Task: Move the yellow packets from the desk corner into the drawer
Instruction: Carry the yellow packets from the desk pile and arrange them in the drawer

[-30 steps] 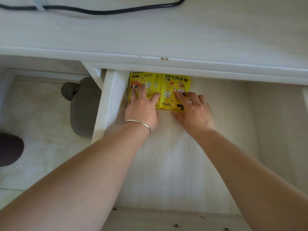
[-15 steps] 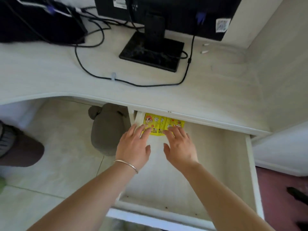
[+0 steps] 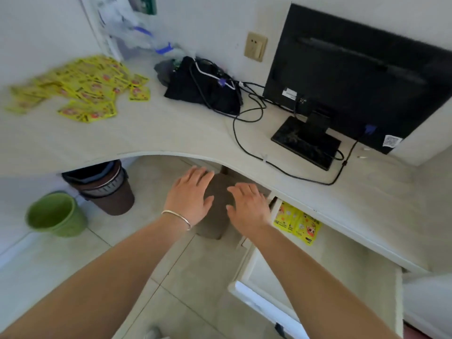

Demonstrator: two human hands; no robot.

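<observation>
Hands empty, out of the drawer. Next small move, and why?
Probably reach the left hand toward the pile on the desk corner: it and the right hand are open and empty, and only a few packets lie in the drawer.

The left forearm [image 3: 110,272] and right forearm [image 3: 305,270] were bare along all their visible length, from the lower edge of the frame up to the wrists. Near the middle of the frame, the left hand [image 3: 189,194] had a thin silver bangle [image 3: 176,217] at its wrist, a narrow, plain, shiny band. The right hand [image 3: 247,205] was bare.
</observation>
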